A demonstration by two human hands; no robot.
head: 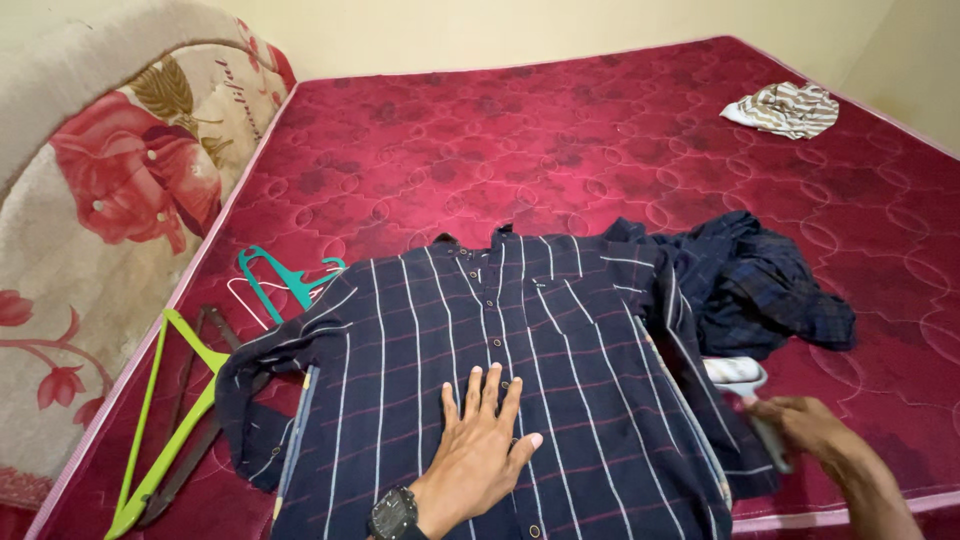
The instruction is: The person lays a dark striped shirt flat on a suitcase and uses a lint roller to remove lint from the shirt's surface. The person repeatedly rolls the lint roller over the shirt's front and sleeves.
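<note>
A dark navy shirt (pixel 420 330) with thin white and red stripes lies spread front-up on a red quilted mattress (pixel 560 130). My left hand (pixel 485 440), with a black watch on the wrist, rests flat on the shirt's lower front beside the button line, fingers spread. My right hand (pixel 810 425) is at the shirt's right edge, closed around the handle of a small white and grey handheld appliance (pixel 745 385) that lies on the mattress. The appliance's head points up toward a crumpled dark checked garment (pixel 770 285).
Several hangers lie to the left of the shirt: a teal one (pixel 285 275), a lime green one (pixel 165 420) and a dark one under it. A striped beige cloth (pixel 785 108) sits at the far right. A floral headboard cushion (pixel 110 200) borders the left side.
</note>
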